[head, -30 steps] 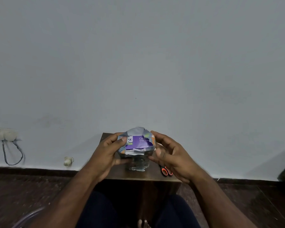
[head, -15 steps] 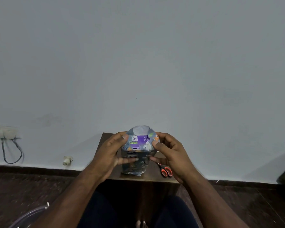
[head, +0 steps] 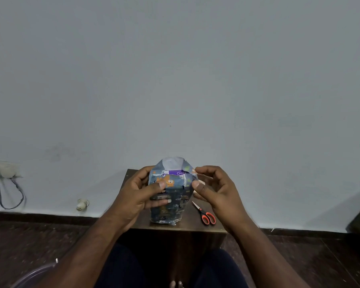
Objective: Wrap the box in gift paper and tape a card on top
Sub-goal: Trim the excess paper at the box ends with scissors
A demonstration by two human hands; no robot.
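The box [head: 170, 206] stands on end on the small brown table [head: 195, 226], covered in blue gift paper with orange cartoon prints. At its top end a purple strip of the box [head: 180, 173] shows between the folded paper flaps. My left hand [head: 133, 196] grips the box from the left, fingers curled across its front and thumb pressing the near flap down. My right hand [head: 216, 190] is at the top right corner, with index finger and thumb pinching the paper fold there. No card or tape is in view.
Orange-handled scissors [head: 206, 215] lie on the table to the right of the box. A wall socket with a hanging cable [head: 4, 169] and a small plug [head: 81, 204] are on the wall at left. My knees are under the table's near edge.
The near paper flap has been folded up over the purple end, hiding its lower half. My left thumb now holds that flap, and my right hand has shifted to the right corner.
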